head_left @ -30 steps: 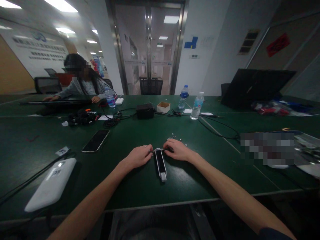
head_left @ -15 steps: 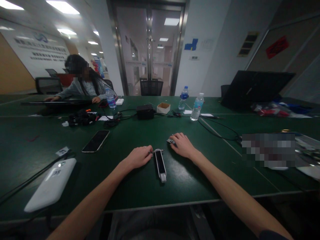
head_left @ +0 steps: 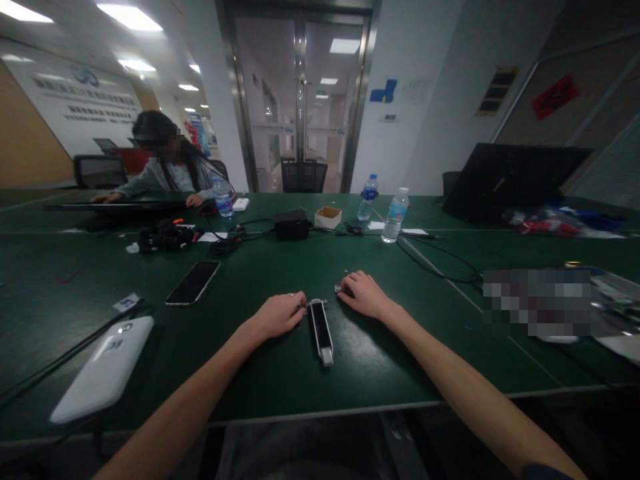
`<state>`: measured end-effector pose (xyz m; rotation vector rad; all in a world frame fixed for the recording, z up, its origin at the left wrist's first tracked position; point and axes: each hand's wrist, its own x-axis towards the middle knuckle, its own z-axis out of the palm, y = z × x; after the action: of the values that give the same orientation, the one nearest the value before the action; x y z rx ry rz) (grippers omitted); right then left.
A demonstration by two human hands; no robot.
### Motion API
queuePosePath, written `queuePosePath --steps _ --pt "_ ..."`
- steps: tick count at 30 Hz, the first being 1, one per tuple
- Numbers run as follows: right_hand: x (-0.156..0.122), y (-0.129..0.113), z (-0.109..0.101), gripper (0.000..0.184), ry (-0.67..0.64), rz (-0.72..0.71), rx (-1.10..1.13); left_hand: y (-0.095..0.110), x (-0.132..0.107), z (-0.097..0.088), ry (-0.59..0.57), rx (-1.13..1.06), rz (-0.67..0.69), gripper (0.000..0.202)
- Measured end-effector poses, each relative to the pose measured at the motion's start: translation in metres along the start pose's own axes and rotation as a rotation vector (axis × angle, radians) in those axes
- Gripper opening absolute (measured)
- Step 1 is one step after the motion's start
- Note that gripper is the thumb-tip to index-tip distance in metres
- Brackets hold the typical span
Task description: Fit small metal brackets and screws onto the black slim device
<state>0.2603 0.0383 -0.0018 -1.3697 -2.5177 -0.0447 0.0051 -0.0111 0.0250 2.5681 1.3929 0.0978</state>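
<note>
A slim black and silver bar-shaped device (head_left: pixel 321 330) lies lengthwise on the green table (head_left: pixel 280 380) in front of me. My left hand (head_left: pixel 277 313) rests beside its far end, fingers curled and pinched on a small metal part at the device's tip. My right hand (head_left: pixel 365 293) lies to the right of that end, fingers curled over several tiny metal washers (head_left: pixel 340 288) scattered on the table. What the right fingers hold is hidden.
A black phone (head_left: pixel 193 282) and a white power bank (head_left: pixel 103 370) lie to my left. Two water bottles (head_left: pixel 395 215), a small box (head_left: pixel 327 217), a black adapter (head_left: pixel 291 225) and cables sit further back. A person sits at the far left. A black laptop (head_left: pixel 510 177) stands right.
My right hand left the device's far end, reached out to the small washers, then drew back a little towards the device. My left hand stayed in place.
</note>
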Motion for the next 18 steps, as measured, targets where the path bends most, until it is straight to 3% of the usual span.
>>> queuePosePath --steps 5,10,18 --pt "0.0 0.0 0.0 0.024 0.001 -0.002 0.051 0.001 -0.001 -0.001 0.007 0.01 0.011 0.022" --pt "-0.001 -0.003 -0.005 0.01 -0.059 -0.042 0.175 0.001 -0.001 -0.001 0.003 0.009 0.01 0.021" --pt "-0.005 -0.019 -0.019 0.026 -0.164 -0.122 0.401 -0.003 -0.001 0.002 0.018 0.0 0.015 0.019"
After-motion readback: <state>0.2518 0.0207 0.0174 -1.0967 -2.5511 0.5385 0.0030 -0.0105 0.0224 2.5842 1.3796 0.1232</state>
